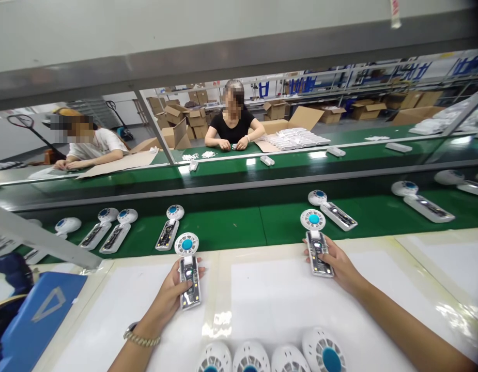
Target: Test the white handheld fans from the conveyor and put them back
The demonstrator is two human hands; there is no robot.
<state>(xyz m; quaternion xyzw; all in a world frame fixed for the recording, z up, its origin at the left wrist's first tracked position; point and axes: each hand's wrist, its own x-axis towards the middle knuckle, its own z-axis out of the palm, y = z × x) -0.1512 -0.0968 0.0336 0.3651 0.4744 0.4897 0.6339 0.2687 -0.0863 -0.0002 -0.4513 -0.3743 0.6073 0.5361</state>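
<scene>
Now each hand grips a fan unit: left hand (169, 293) one (189, 271), right hand (341, 264) another (317, 244).

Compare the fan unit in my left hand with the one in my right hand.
The left-hand unit lies mostly on the white bench; the right-hand unit reaches farther onto the green belt. The left hand wraps its unit's body; the right hand holds its unit from its right side. Both have round white heads with blue centres and exposed boards.
</scene>
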